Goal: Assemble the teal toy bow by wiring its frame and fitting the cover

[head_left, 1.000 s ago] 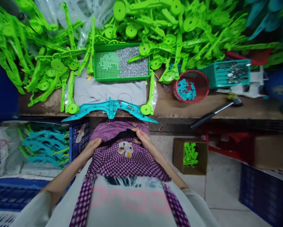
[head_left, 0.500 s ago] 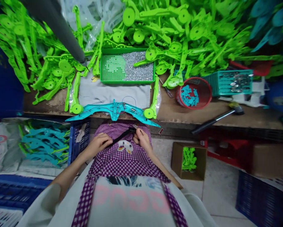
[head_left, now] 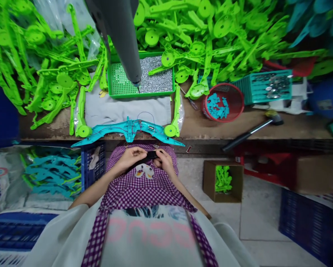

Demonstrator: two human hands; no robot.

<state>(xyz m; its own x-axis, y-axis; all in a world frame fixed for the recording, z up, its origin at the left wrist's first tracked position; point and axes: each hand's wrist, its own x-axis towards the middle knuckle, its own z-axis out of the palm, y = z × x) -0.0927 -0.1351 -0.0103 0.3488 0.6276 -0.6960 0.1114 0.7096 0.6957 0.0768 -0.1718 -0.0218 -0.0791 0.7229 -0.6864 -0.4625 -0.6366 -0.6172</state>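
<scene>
Over my lap, both hands are closed on a black strap with what looks like a small dark buckle at its right end. My left hand pinches the strap near the buckle, and my right hand grips the buckle end. Just beyond them, a blue plastic toy bow part lies along the bench edge, thin wires running over it. Lime-green limb pieces are joined at both its ends and point away from me. Neither hand touches the bow.
A grey powered screwdriver hangs over a green tray of small screws. Lime-green parts are heaped behind. To the right are a red basket with blue pieces, a teal basket and a hammer.
My left hand has moved right and up along the strap, closer to my right hand. The hanging screwdriver has swung right, over the green tray. The view has shifted slightly.
</scene>
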